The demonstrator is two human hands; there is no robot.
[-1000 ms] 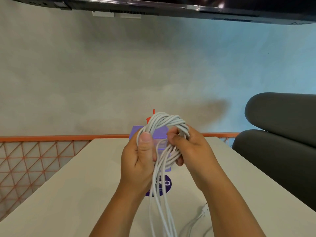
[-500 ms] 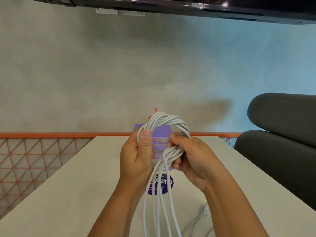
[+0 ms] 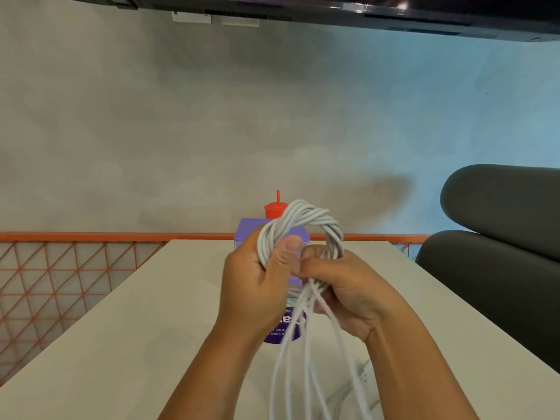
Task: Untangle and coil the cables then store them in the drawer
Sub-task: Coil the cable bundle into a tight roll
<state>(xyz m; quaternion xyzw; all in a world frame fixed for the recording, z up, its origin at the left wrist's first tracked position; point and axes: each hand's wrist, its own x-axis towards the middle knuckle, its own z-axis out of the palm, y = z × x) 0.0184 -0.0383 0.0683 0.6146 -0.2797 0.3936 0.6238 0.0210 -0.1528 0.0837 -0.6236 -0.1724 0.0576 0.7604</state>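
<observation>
White cable [image 3: 303, 218]: wound into a twisted loop and held in the air above the table [image 3: 145, 328], straight in front of me. My left hand [image 3: 257, 286] grips the loop's left side, thumb pressed flat over the strands. My right hand [image 3: 348, 289] curls round the right side, where the strands bunch and cross. Loose strands hang from between both hands toward the table. A white plug [image 3: 365, 372] lies on the table beside my right forearm. Behind the loop stands a purple box [image 3: 250, 228], with a red cup [image 3: 272, 209] behind it. A dark chair [image 3: 500, 237] stands to the right.
</observation>
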